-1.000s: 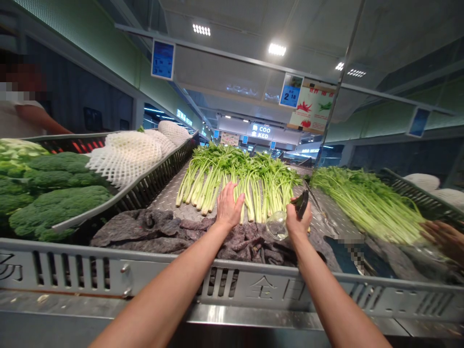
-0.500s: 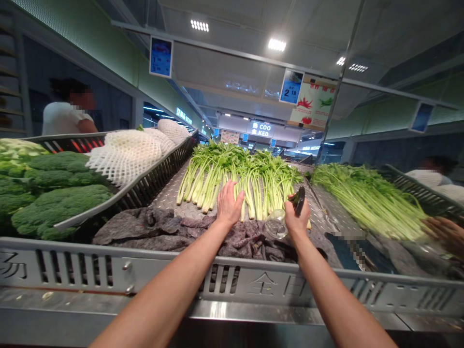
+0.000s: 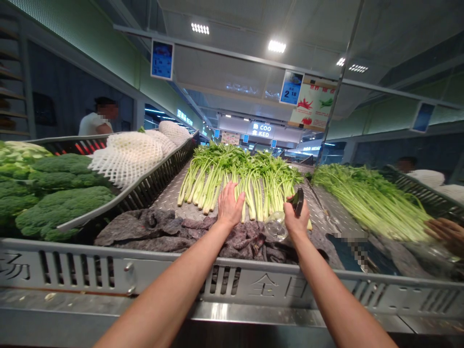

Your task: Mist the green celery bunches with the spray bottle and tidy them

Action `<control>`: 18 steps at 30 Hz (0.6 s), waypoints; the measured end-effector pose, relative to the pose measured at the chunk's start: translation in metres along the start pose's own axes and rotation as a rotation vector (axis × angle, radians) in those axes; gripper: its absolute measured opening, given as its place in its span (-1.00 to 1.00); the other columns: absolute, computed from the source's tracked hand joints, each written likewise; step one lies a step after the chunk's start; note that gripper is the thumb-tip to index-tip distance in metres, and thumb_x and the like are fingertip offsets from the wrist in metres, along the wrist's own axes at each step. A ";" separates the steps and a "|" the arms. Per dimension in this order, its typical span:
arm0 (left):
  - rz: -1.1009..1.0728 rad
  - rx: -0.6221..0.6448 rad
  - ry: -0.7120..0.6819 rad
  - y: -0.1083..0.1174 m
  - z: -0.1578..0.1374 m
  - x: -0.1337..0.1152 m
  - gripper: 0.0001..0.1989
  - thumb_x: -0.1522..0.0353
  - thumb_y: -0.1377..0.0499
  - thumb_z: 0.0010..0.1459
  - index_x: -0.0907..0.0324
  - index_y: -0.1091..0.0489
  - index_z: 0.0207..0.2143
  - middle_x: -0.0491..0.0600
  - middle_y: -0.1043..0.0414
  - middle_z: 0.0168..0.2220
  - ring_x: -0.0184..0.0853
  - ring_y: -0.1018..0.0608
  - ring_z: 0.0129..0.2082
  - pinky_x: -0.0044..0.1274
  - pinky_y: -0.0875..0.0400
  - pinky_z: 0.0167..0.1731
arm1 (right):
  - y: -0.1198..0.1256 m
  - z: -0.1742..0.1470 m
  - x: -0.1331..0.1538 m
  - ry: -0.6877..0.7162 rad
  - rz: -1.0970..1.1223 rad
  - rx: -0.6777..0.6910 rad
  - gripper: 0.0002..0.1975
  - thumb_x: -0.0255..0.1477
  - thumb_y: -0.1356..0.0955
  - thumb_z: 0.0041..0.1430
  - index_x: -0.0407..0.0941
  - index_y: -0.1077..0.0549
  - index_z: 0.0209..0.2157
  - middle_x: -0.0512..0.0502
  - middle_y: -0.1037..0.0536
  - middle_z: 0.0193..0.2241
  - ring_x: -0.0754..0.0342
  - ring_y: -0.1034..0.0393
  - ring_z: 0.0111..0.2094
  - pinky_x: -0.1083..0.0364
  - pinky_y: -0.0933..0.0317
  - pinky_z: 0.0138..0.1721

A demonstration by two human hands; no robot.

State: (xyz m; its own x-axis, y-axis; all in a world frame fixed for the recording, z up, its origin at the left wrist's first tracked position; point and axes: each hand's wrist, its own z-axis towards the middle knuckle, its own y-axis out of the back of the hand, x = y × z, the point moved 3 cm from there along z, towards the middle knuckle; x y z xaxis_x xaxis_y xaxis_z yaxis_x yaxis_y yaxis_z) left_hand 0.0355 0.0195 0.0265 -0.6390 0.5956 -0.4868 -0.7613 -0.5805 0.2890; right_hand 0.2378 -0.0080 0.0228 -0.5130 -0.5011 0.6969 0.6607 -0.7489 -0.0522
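Bunches of celery [image 3: 253,188] lie side by side on a patterned metal shelf, with leaves to the back and pale stalk ends toward me. Over the stalks at the middle is my left hand [image 3: 229,205], fingers stretched out and thumb apart, holding nothing; whether it touches them I cannot tell. My right hand [image 3: 296,217] is closed around the neck of a clear spray bottle [image 3: 276,227] with a black trigger head, at the right end of the celery. A crumpled dark grey cloth [image 3: 181,237] lies in front of the stalks, beneath both hands.
Broccoli [image 3: 65,208] and produce in white foam nets [image 3: 126,157] sit left, behind a black slatted divider [image 3: 159,183]. A grey slatted rail [image 3: 108,268] runs along the front. On the right, a mirror [image 3: 380,208] reflects the celery. A person [image 3: 96,123] is at the far left.
The person in the background at the left has moved to the right and farther off. Both my hands and the spray bottle stay almost where they were.
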 end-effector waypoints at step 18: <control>0.044 -0.004 0.058 0.002 -0.001 -0.001 -0.57 0.24 0.11 0.09 0.26 -0.15 -0.01 0.15 -0.07 0.11 -0.17 -0.12 0.12 -0.28 -0.03 0.06 | -0.002 -0.003 0.005 0.053 0.051 0.035 -0.76 -0.40 -0.26 -0.19 -0.13 -0.36 -0.38 -0.03 -0.44 -0.41 0.07 -0.30 -0.36 0.08 -0.13 -0.25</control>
State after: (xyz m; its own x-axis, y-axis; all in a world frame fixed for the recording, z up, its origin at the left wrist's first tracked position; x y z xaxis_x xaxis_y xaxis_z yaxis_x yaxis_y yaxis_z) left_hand 0.0343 0.0176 0.0267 -0.6645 0.5360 -0.5206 -0.7317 -0.6081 0.3079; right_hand 0.2323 -0.0098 0.0243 -0.5058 -0.5614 0.6551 0.7048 -0.7067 -0.0614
